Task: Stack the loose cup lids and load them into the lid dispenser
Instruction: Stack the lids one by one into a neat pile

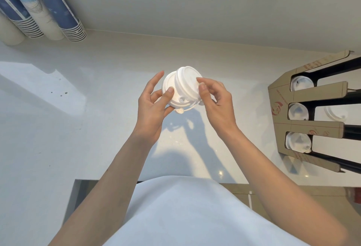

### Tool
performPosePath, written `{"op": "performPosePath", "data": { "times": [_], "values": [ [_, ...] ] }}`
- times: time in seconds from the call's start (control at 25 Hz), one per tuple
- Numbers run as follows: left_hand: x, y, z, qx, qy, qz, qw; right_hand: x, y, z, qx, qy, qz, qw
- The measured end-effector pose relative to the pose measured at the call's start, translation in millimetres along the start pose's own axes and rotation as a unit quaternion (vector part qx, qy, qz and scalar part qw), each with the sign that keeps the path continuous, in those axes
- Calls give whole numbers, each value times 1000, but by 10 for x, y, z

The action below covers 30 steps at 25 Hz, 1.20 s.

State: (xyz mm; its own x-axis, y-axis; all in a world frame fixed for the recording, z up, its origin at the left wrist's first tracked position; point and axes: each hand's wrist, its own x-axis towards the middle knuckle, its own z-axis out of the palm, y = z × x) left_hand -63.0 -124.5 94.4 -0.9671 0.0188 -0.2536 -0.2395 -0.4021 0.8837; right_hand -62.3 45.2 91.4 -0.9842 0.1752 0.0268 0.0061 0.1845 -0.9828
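Note:
A short stack of white cup lids is held tilted on its side above the white counter, between both hands. My left hand cups the stack from the left, thumb pressed on its face. My right hand pinches its right rim with thumb and fingertips. The cardboard lid dispenser stands at the right edge with three slots. White lids sit in the top slot, the middle slot and the bottom slot.
Stacks of paper cups, blue-printed and plain white, stand at the back left against the wall. The counter's front edge runs just ahead of my white-clothed body. One lid shows behind the dispenser's arms.

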Motion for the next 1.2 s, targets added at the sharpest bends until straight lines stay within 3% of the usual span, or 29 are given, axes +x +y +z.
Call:
{"op": "performPosePath", "data": {
  "times": [0.16, 0.56, 1.2],
  "values": [
    [-5, 4, 37, 10, -18, 15, 1000, 26, -41, -40, 36, 47, 18, 998],
    [-34, 23, 88, 3, -36, 26, 999, 57, -142, -78, 81, 8, 88, 993],
    [-32, 61, 91, -26, -54, 7, 998, 46, -97, -12, 82, 36, 74, 993]
  ]
}}
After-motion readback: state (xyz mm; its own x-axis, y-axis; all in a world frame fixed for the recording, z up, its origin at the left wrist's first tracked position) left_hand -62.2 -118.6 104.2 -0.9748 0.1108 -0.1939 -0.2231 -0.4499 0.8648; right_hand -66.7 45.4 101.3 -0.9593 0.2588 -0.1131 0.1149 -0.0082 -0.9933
